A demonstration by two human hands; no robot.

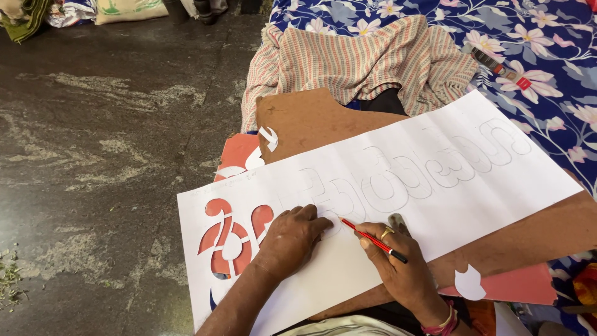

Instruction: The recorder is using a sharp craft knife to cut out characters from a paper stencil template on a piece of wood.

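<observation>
A dark, mottled stone floor (106, 143) fills the left of the view, and a flowered blue cloth (547, 56) with a striped cloth (360, 62) on it covers the upper right. Across a brown board (305, 118) lies a long white paper sheet (472, 180), its long axis running from the lower left, near the person, up toward the upper right. Outlined curly shapes are drawn in a row along that axis; the nearest one at the left end is already cut out (230, 239), showing the red card (239, 152) beneath. Small white paper offcuts (469, 283) lie beside the sheet. The left hand (292, 239) rests palm down on the paper just right of the cut-out, fingers curled and pressing the sheet flat. The right hand (395, 264) is closed around a thin red-handled tool (373, 239), gripped like a pen, its tip pointing up-left and meeting the paper close to the left fingertips, at the next outlined shape. The uncut shapes stretch away to the right and upward, nearer the right hand's side than the left's.
</observation>
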